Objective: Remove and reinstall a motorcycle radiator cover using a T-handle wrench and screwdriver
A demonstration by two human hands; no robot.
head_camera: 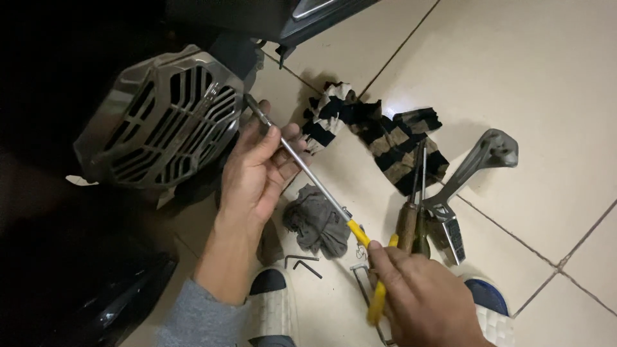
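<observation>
My right hand [421,299] closed around yellow handle of T-wrench [308,177], my left hand [257,170] pinching its steel shaft, tip at silver grille cover [164,119], grey rag [318,225] below, screwdrivers [411,218] beside

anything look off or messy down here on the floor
Mostly clutter: a striped rag and a grey rag lie crumpled on the tiles, with screwdrivers, hex keys and a loose metal footpeg bracket scattered about. Nothing looks spilled or broken.
</observation>
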